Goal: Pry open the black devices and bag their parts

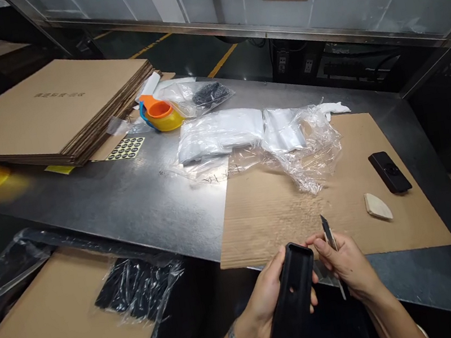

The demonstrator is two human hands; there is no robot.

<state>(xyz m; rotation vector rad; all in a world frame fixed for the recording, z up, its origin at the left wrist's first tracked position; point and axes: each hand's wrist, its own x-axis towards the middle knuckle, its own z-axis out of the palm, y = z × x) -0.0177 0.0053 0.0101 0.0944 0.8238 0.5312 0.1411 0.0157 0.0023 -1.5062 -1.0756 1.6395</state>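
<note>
My left hand (pixel 266 294) is closed around a long black plastic casing (pixel 293 295), held upright at the near edge of the table with its hollow side facing me. My right hand (pixel 345 264) pinches a thin metal blade (pixel 328 231) whose tip points up, right beside the casing's upper end. Both hands hover over the front edge of a brown cardboard sheet (pixel 282 205) lying on the metal table (pixel 128 201).
On the cardboard lie a black remote-like piece (pixel 389 171) and a pale wedge-shaped block (pixel 377 206). Clear plastic bags (pixel 259 141) sit mid-table. An orange and yellow tape dispenser (pixel 160 114), a sticker sheet (pixel 126 148) and stacked cardboard (pixel 49 108) lie at left. A box with bagged black parts (pixel 135 289) stands near left.
</note>
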